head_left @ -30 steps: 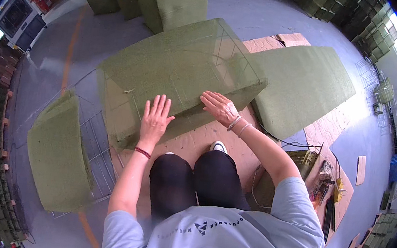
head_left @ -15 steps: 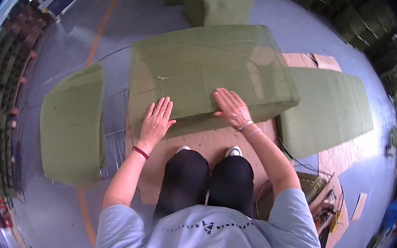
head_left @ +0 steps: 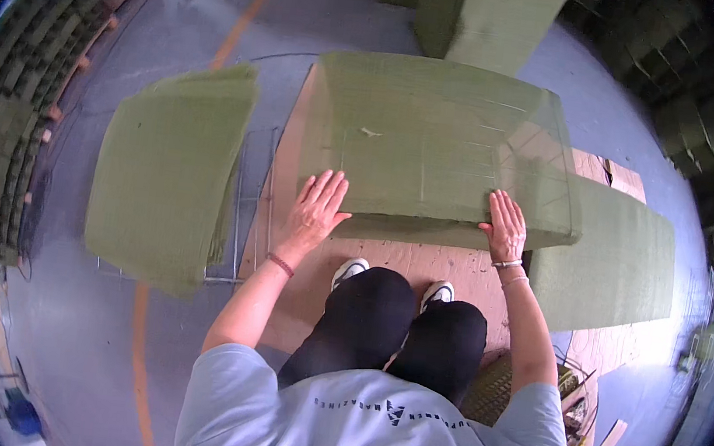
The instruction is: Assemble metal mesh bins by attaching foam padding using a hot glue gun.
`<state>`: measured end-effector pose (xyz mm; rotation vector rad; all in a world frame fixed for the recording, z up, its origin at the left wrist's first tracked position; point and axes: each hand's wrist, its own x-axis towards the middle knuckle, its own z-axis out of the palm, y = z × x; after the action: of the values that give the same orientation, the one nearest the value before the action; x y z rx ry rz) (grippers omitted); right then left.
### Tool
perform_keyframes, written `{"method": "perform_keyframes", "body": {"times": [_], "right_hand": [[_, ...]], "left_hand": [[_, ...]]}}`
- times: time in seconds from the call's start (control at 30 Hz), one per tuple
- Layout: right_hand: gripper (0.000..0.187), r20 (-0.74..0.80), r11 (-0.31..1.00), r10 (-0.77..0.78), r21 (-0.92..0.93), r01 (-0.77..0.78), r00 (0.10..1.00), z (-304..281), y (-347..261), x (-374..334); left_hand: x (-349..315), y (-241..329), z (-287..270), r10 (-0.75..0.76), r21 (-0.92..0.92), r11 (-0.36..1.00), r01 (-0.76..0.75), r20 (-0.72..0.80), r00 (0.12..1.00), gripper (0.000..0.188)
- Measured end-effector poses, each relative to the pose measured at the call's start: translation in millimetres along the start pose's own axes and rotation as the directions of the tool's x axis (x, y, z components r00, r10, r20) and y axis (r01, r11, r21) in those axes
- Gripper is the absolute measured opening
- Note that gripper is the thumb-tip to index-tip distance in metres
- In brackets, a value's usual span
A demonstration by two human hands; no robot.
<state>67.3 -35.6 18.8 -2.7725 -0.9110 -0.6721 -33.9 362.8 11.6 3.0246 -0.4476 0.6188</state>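
Observation:
A box-shaped wire frame covered in sheer green mesh point(head_left: 436, 148) sits in front of my legs; thin wires show through the netting. Both my palms lie on it. My left hand point(head_left: 318, 208) rests flat near its near left corner, fingers stretched forward. Toward the near right corner, my right hand point(head_left: 507, 229) presses down with fingers extended and the thumb turned inward. A small pale scrap or tag point(head_left: 370, 133) shows on the mesh between and beyond my hands.
Green mesh pieces lie at left point(head_left: 169, 175) on a wire frame point(head_left: 252, 202) and at right point(head_left: 612, 261). Cardboard point(head_left: 406, 257) is under my feet. Tall green blocks point(head_left: 508, 20) stand beyond, stacks point(head_left: 6, 95) line the left, and a basket point(head_left: 496, 393) sits near my right knee.
My right hand has moved rightward along the near edge, so my hands are farther apart. The left hand remains near the left corner. The view has shifted.

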Motion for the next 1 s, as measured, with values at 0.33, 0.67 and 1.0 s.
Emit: {"method": "perform_keyframes", "body": {"times": [0.33,0.67,1.0], "right_hand": [[0.071,0.147,0.996,0.068,-0.06,-0.06,0.987,7,-3,-8],[0.067,0.149,0.988,0.122,-0.107,-0.107,0.981,12,8,-20],[0.072,0.142,0.967,0.252,-0.074,-0.244,0.957,4,-16,-8]], "left_hand": [[3,40,13,-0.519,-0.278,0.828,0.486,-0.057,0.853,0.063],[-7,34,32,-0.481,-0.388,0.849,0.36,-0.283,0.83,0.066],[-3,28,19,-0.412,-0.314,0.882,0.35,-0.156,0.898,0.057]]}}
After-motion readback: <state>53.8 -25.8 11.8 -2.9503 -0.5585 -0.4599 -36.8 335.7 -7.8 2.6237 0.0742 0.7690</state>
